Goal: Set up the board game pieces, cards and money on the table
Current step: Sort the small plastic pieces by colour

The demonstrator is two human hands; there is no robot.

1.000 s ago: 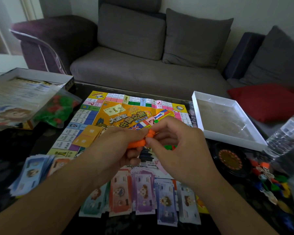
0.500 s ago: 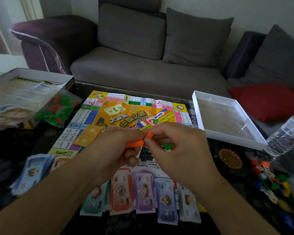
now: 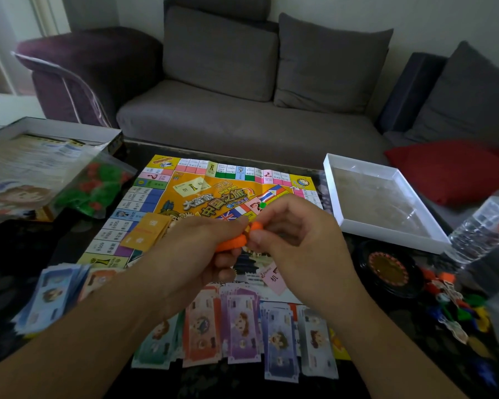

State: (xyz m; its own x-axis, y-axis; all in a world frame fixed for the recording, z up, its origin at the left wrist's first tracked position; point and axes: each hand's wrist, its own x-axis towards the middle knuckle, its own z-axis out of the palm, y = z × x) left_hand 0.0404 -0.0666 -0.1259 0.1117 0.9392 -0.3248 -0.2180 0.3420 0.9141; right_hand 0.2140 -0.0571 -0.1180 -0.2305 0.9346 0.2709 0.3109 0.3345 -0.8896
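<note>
The colourful game board (image 3: 185, 194) lies flat on the dark table. Both my hands hover above its near half, pinching an orange plastic piece (image 3: 233, 240) between them. My left hand (image 3: 190, 254) grips its left end and my right hand (image 3: 294, 240) pinches its right end. A small green piece (image 3: 262, 206) shows just above my right fingers. Several stacks of paper money (image 3: 242, 329) lie in a row along the near edge, with a blue stack (image 3: 52, 295) at the left. An orange card stack (image 3: 146, 230) rests on the board.
An open box with papers (image 3: 41, 156) and a bag of red and green pieces (image 3: 95, 188) sit at the left. At the right are a white box lid (image 3: 386, 234), a black roulette wheel (image 3: 386, 269), a plastic bottle (image 3: 484, 226) and loose coloured pawns (image 3: 455, 306). A grey sofa stands behind.
My hands have stayed together on the orange piece, shifting slightly. The green piece that was under my right hand now shows above my right fingers.
</note>
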